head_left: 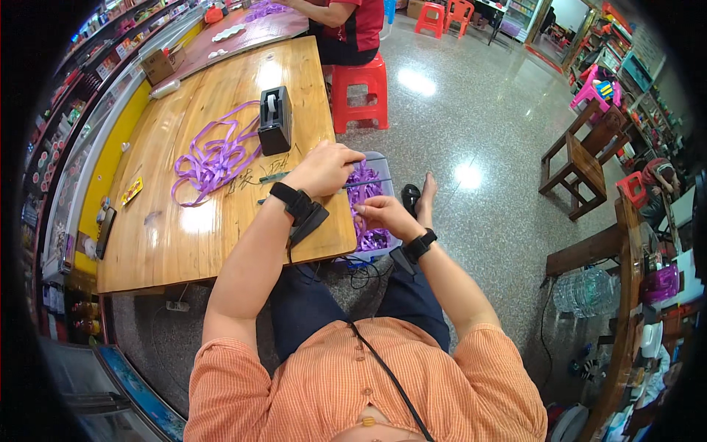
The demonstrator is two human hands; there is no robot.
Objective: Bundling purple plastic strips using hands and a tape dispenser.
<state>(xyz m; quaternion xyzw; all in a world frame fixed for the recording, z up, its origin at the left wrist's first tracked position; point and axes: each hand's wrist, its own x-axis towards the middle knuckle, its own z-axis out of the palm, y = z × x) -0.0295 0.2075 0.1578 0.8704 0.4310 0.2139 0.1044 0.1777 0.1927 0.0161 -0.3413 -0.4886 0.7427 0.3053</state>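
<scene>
purple ribbon, black tape dispenser, red stool, tan wooden table, orange checked shirt.

Desk: bare wood, smooth, with a dull sheen and scuffs. Ribbon beside the tape dispenser: purple, glossy, plastic-looking strip. Tape dispenser: black matt plastic. Stool behind the dispenser: red moulded plastic, shiny. Floor: polished speckled stone, reflecting lamps. Shirt: orange woven cloth, finely ribbed, matt. Wrist straps: black, matt.
</scene>
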